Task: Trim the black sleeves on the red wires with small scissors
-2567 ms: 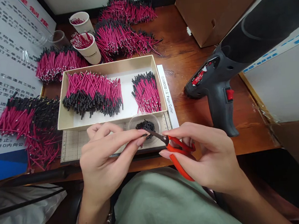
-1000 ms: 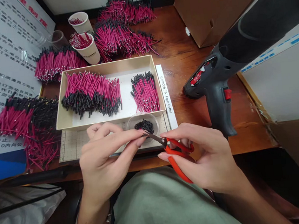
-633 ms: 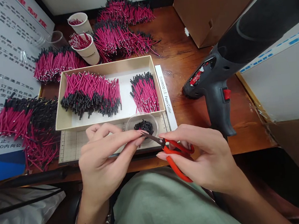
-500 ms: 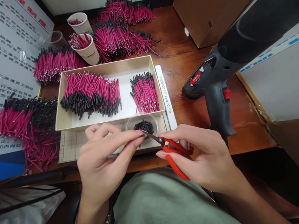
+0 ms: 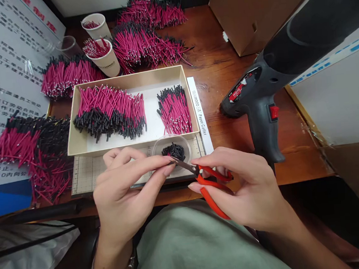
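My left hand (image 5: 130, 188) pinches a short pink wire (image 5: 169, 155) between thumb and forefinger; most of it is hidden by the fingers. In my right hand (image 5: 244, 183) are small red-handled scissors (image 5: 214, 182), their dark blades pointing left and touching or nearly touching my left fingertips. Just behind the blades is a clear round dish (image 5: 187, 144) with short black tubing pieces (image 5: 176, 151) in it. Beyond both hands stands a shallow cardboard box (image 5: 111, 148). A large bundle of pink wires with black ends (image 5: 110, 111) lies on its left, a smaller bundle (image 5: 174, 109) on its right.
The box rests on a paper cutter (image 5: 201, 119). More wire bundles (image 5: 139, 45) lie behind and to the left, near two paper cups (image 5: 107, 63) and a clear cup (image 5: 68, 47). At right stands a black heat gun (image 5: 261, 114), with a cardboard carton (image 5: 245, 22) behind.
Both hands keep nearly the same pose, with the scissors still at the left fingertips. The whole view has shifted very slightly.
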### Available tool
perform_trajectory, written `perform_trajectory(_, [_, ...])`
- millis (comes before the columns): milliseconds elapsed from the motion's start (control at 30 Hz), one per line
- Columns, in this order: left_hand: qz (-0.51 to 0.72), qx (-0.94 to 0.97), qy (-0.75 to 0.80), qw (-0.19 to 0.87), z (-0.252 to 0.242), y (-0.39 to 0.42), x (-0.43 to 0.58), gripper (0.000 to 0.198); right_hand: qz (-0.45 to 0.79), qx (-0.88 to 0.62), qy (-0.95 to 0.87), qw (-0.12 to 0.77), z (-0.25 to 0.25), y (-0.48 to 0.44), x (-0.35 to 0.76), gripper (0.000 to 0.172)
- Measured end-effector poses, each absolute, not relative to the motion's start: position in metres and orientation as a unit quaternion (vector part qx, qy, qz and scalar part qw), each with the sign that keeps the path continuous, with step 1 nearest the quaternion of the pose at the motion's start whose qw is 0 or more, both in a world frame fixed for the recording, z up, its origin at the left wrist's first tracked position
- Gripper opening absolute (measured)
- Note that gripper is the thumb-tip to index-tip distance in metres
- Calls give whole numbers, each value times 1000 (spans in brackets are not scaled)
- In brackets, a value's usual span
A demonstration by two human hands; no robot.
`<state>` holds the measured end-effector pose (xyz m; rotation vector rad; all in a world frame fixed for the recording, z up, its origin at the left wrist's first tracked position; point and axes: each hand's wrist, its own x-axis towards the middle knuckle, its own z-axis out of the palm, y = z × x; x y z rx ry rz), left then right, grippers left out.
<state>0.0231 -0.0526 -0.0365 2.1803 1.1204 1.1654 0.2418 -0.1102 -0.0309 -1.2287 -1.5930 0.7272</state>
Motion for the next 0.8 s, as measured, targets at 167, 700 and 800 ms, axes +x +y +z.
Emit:
perform_trajectory(167, [415, 790, 397, 214, -36, -53, 24, 11, 303, -503, -653, 478, -30, -109, 240, 25])
perform_trajectory(700, [422, 781, 404, 218, -35, -52, 25, 14, 311, -515, -642, 475, -27, -109, 238, 24])
perform_trajectory(800, [423, 779, 408, 217, -34, -53, 25, 16, 313, -515, -648, 466, -27, -109, 239, 24])
